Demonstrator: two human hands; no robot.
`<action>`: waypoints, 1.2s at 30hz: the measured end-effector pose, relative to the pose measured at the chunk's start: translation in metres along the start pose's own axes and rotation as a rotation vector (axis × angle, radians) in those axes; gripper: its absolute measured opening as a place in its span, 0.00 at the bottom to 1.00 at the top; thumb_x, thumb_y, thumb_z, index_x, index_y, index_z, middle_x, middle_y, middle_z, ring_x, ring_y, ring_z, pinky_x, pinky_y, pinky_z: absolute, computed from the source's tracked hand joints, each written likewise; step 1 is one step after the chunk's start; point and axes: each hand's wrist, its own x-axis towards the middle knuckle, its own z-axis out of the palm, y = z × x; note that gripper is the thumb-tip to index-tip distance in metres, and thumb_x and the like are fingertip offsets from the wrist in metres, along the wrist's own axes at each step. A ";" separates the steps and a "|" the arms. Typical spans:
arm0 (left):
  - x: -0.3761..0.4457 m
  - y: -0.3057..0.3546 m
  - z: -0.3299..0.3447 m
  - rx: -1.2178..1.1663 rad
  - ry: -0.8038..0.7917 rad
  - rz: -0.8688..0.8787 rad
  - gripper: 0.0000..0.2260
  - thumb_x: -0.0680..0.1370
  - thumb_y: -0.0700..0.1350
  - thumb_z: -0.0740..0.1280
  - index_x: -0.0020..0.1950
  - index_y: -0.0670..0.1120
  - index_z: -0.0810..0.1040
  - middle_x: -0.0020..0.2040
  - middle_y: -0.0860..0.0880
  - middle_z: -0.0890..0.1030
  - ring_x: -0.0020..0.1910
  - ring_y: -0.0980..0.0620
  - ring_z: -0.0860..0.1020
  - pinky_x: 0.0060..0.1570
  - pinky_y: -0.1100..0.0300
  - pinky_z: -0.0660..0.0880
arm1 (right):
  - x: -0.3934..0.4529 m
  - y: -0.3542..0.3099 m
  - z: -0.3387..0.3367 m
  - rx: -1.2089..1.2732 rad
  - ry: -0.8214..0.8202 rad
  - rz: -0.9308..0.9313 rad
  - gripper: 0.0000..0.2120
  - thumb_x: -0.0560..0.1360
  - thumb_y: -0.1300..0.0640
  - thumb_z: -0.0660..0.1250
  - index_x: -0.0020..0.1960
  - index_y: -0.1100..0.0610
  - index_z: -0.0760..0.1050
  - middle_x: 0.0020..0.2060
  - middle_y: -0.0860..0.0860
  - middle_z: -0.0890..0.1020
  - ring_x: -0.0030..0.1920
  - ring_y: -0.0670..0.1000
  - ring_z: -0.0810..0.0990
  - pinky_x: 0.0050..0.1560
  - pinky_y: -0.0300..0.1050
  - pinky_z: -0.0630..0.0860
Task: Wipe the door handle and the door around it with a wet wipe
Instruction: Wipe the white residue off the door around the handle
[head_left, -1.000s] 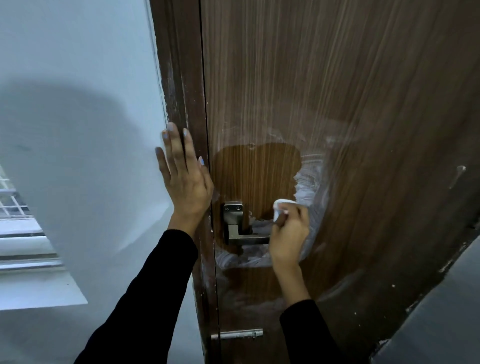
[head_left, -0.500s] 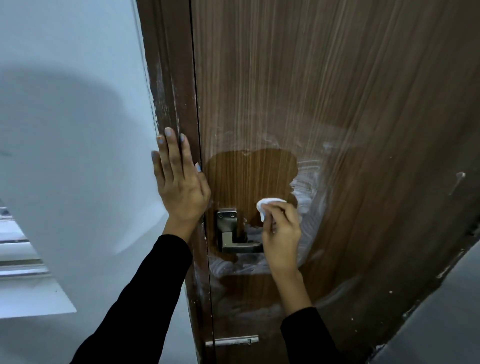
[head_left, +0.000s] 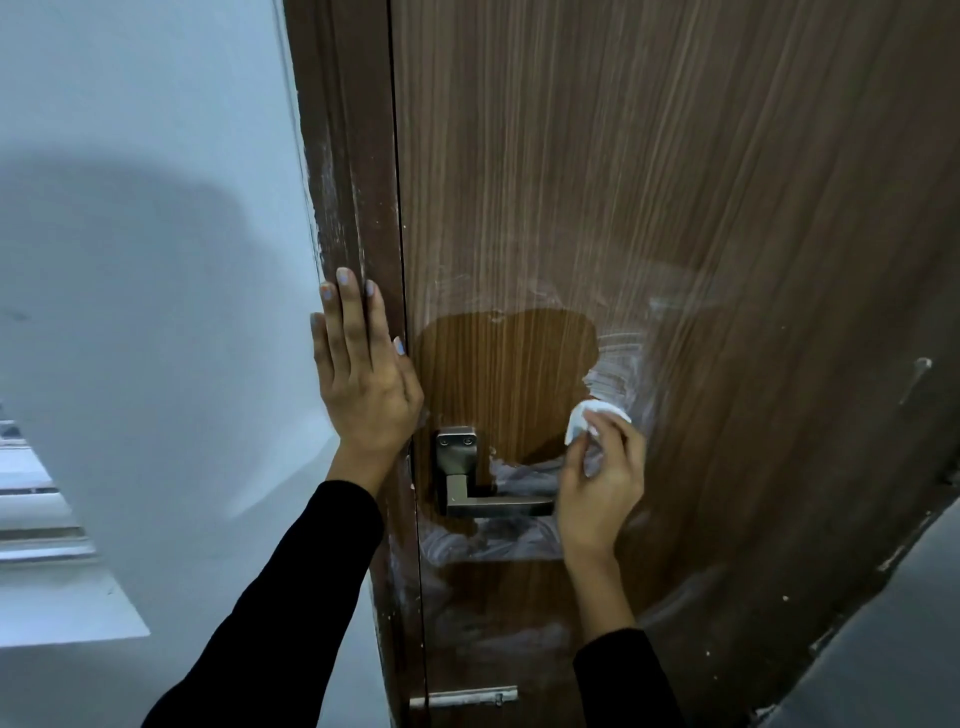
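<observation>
The brown wooden door (head_left: 675, 182) fills the middle and right of the view, dusty with pale streaks. A darker clean patch (head_left: 504, 379) sits above the metal lever handle (head_left: 478, 493). My right hand (head_left: 600, 483) presses a bunched white wet wipe (head_left: 587, 418) against the door at the patch's right edge, just above the handle's free end. My left hand (head_left: 361, 384) lies flat with fingers spread on the door frame (head_left: 343, 156), left of the handle plate.
A white wall (head_left: 145, 260) stands to the left of the frame, with a ledge or window sill (head_left: 47, 545) at the lower left. A small metal latch (head_left: 465, 696) sits low on the door. Grey floor or wall (head_left: 893, 649) shows at the lower right.
My right hand slid the wipe left toward the handle plate, then back right to the edge of the clean patch. My left hand stayed flat on the frame.
</observation>
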 end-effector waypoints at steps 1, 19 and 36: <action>0.000 0.000 0.000 -0.001 -0.001 0.000 0.23 0.79 0.40 0.57 0.74 0.37 0.60 0.74 0.36 0.61 0.75 0.40 0.55 0.75 0.48 0.52 | 0.000 0.000 0.002 -0.001 -0.043 -0.046 0.13 0.71 0.70 0.67 0.55 0.64 0.78 0.53 0.58 0.77 0.55 0.51 0.75 0.57 0.28 0.68; 0.000 -0.004 0.003 -0.030 0.019 0.011 0.21 0.80 0.40 0.55 0.73 0.37 0.61 0.73 0.35 0.63 0.74 0.40 0.57 0.75 0.48 0.54 | 0.024 -0.003 0.000 0.016 0.053 -0.123 0.18 0.74 0.71 0.64 0.62 0.64 0.74 0.60 0.57 0.74 0.61 0.53 0.72 0.63 0.36 0.68; -0.001 -0.003 0.003 -0.037 0.025 0.019 0.22 0.80 0.41 0.55 0.74 0.38 0.60 0.74 0.38 0.61 0.75 0.40 0.56 0.75 0.49 0.54 | 0.034 -0.017 0.004 -0.012 0.068 -0.122 0.23 0.72 0.75 0.60 0.65 0.65 0.71 0.64 0.58 0.73 0.62 0.45 0.66 0.63 0.28 0.62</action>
